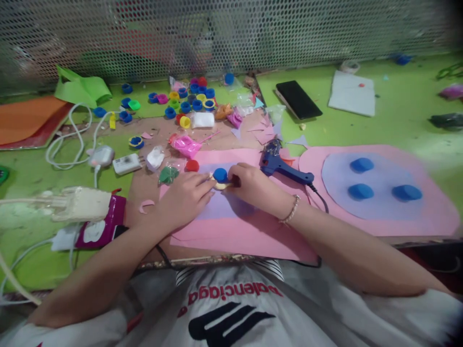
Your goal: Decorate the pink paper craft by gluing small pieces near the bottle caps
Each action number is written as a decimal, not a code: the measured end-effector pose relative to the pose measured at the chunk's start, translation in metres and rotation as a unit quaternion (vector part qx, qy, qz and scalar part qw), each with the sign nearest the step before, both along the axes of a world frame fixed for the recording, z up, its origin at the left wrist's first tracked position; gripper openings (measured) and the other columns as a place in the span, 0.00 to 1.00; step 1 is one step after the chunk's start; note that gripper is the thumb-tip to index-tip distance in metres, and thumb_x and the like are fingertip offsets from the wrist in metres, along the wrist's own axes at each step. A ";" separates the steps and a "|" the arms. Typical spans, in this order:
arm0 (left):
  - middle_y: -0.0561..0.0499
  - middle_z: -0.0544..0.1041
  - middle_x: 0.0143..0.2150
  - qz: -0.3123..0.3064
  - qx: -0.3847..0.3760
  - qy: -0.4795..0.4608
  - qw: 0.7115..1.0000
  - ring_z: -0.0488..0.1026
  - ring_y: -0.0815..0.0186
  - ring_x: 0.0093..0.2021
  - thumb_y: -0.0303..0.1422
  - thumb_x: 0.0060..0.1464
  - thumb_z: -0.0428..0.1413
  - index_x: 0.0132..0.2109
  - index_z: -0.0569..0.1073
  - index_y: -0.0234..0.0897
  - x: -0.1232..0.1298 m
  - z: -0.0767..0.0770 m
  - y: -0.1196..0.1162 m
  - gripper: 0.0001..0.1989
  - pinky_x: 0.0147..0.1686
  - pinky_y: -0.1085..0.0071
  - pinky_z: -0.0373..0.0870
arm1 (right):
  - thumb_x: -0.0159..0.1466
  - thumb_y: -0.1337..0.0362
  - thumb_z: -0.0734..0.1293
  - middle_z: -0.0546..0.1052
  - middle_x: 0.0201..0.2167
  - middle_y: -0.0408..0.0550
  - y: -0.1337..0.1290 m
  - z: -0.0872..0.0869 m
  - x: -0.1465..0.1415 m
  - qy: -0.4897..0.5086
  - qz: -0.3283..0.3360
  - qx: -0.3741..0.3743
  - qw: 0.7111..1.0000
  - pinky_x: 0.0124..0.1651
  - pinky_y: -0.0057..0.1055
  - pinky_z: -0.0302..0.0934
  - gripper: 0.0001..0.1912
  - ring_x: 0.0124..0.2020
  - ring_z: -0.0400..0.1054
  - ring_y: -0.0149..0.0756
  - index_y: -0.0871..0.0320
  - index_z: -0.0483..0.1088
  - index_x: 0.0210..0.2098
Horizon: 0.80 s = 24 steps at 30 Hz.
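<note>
Left hand [186, 195]: seen in the head view, palm down, fingers extended and slightly apart, tips at the left end of a pale yellow strip [221, 186]; whether pinching, cannot tell.
Right hand [249, 185]: curled, fingers narrowed on the strip's right end, thumb largely hidden.
Pale yellow strip: between both sets of fingertips, above a lilac sheet [213, 212] on pink paper [242, 236].
Blue cap [220, 174]: between the fingertips, at the strip's far edge.
Red cap [192, 166]: just beyond the left fingers.
Glue gun [285, 167]: lying to the right of the right fingers.
Three blue discs [361, 192]: on a lilac oval [336, 178], well right of the fingers.
Bottle caps [197, 96]: scattered beyond the fingers.
Phone [298, 100]: farther out, beyond the right fingers.
</note>
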State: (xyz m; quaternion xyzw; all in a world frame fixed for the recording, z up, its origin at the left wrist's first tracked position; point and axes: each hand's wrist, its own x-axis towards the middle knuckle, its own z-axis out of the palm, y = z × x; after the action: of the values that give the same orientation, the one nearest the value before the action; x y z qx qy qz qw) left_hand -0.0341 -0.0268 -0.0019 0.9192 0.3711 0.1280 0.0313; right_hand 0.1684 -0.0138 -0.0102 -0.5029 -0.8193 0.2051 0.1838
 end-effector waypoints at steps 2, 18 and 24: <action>0.43 0.74 0.48 -0.005 0.006 0.006 1.000 0.69 0.59 0.46 0.33 0.58 0.47 0.47 0.72 0.36 0.000 0.000 -0.001 0.14 0.46 0.58 0.66 | 0.52 0.66 0.71 0.68 0.27 0.45 0.003 0.000 0.001 0.033 -0.008 -0.032 0.999 0.31 0.26 0.55 0.08 0.27 0.61 0.29 0.62 0.69 0.30; 0.42 0.72 0.50 -0.025 0.002 0.034 0.999 0.68 0.58 0.48 0.33 0.59 0.46 0.51 0.71 0.37 -0.003 0.000 -0.001 0.16 0.48 0.56 0.65 | 0.60 0.73 0.63 0.71 0.31 0.50 -0.002 0.006 0.004 -0.031 0.045 -0.008 0.998 0.37 0.28 0.58 0.07 0.32 0.65 0.33 0.64 0.73 0.33; 0.39 0.68 0.55 -0.042 0.015 0.066 0.997 0.67 0.55 0.52 0.34 0.59 0.47 0.55 0.68 0.42 -0.002 0.002 -0.005 0.18 0.50 0.54 0.63 | 0.63 0.71 0.61 0.70 0.31 0.50 -0.004 0.006 0.003 -0.051 0.055 0.003 0.997 0.37 0.28 0.58 0.09 0.32 0.65 0.32 0.64 0.73 0.34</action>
State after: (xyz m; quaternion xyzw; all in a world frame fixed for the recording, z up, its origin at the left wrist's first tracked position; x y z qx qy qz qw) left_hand -0.0364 -0.0315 0.0000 0.9408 0.3314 0.0712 -0.0016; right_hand 0.1718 -0.0179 -0.0045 -0.4663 -0.8548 0.1859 0.1317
